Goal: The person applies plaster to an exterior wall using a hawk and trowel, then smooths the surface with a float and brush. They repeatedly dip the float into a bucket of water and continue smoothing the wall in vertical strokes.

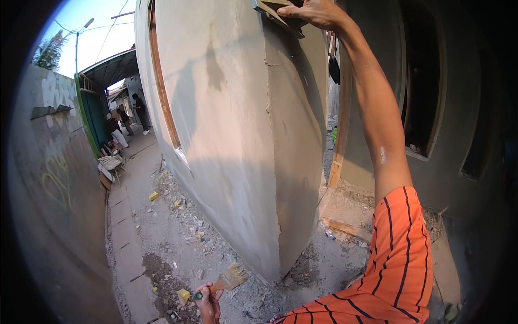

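Observation:
My left hand (209,306), low in the view, grips a wide paintbrush (220,283) by its handle, its pale bristles pointing up to the right. High above, my right hand (315,13) is closed on a flat, board-like plastering float (278,15) with a bluish edge; the top of the view cuts part of it off. That tool lies at the upper end of a grey plastered wall corner (268,124), whose edge is rough and ragged. A damp dark streak (215,67) marks the wall's left face.
A wooden window frame (162,81) is set in the wall's left side. Rubble and yellow sponge-like pieces (184,296) litter the ground. A paved path (127,237) runs left to several people (121,121) and a white chair (110,162). Timber (348,229) lies at the right.

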`<state>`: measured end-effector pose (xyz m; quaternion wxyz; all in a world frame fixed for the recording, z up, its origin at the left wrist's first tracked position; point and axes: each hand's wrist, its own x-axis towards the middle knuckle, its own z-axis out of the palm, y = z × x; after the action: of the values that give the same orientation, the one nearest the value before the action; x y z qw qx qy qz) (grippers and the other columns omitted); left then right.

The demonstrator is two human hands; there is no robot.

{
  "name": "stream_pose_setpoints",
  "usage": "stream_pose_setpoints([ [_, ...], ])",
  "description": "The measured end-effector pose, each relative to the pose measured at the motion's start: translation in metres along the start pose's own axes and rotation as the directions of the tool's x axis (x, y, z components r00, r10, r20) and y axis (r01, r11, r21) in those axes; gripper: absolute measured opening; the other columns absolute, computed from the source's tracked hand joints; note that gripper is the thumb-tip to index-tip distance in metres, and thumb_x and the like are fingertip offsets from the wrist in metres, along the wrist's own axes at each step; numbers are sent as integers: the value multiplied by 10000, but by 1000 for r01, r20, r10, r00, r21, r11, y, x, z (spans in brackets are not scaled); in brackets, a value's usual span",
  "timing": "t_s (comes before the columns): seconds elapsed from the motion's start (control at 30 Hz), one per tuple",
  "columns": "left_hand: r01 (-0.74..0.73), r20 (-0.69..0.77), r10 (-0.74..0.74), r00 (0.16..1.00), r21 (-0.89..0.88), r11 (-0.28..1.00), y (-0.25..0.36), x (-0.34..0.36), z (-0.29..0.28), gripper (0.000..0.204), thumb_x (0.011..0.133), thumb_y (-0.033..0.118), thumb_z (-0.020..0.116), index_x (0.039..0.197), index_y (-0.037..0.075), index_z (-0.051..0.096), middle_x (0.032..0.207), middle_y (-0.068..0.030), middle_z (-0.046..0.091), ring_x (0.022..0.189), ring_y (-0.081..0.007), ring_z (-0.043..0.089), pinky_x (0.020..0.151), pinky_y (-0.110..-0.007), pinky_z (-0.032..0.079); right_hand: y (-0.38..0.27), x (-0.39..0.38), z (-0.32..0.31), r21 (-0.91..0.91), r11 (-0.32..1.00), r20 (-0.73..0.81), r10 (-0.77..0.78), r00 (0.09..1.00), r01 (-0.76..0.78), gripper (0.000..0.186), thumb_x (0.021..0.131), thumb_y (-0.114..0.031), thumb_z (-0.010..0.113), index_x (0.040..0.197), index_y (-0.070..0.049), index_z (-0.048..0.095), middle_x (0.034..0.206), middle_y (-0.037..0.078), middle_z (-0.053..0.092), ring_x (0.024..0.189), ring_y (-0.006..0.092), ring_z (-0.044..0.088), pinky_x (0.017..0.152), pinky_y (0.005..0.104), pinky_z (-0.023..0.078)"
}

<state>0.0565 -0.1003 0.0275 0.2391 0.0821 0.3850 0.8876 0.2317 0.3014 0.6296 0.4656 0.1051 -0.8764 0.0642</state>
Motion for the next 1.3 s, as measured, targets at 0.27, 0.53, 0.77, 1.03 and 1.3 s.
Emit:
stream_pose_setpoints([
  [0.27, 46, 107, -54, 993, 83, 996, 9, -12, 40, 106, 916, 139, 571, 1008, 98, 537, 1042, -100, 603, 911, -216, 637, 734, -413, 600, 20, -223, 135, -69, 986, 101, 156, 983, -149, 329, 772, -167, 680, 1093, -120, 627, 1014, 48, 636, 874, 245, 600, 799, 352, 500],
  [0.53, 168, 356, -174, 918, 48, 985, -30, -33, 118, 109, 924, 106, 549, 1026, 68, 538, 1060, -135, 596, 951, -250, 634, 746, -420, 600, -28, -496, 276, 841, -189, 505, 610, 611, -507, 331, 873, -138, 602, 1178, -18, 555, 1098, 59, 620, 955, 147, 604, 857, 294, 488],
  [0.77, 209, 273, -236, 933, 125, 970, -29, -58, 103, 105, 933, 126, 536, 1035, 97, 539, 1072, -102, 593, 969, -245, 625, 771, -413, 598, -140, -568, 318, 598, -793, 705, 451, 548, -116, 299, 896, -126, 536, 1165, -1, 570, 1061, 112, 650, 913, 172, 648, 804, 294, 529],
  [1.03, 149, 164, -182, 970, 193, 970, -9, -50, 60, 95, 928, 140, 554, 1010, 92, 549, 1076, -107, 593, 912, -243, 655, 771, -401, 596, -164, -612, 318, 725, -675, 652, 737, 177, 139, 310, 917, -223, 535, 1170, -45, 546, 1063, 69, 629, 965, 173, 612, 841, 331, 496],
  [1.3, 270, 148, -307, 940, 222, 937, 12, -27, 22, 92, 928, 118, 549, 1011, 80, 548, 1074, -118, 587, 892, -238, 654, 772, -414, 598, -107, -486, 334, 723, 200, -191, 978, 87, -661, 292, 834, -106, 682, 1069, 11, 553, 932, 44, 618, 831, 72, 551, 723, 258, 468],
])
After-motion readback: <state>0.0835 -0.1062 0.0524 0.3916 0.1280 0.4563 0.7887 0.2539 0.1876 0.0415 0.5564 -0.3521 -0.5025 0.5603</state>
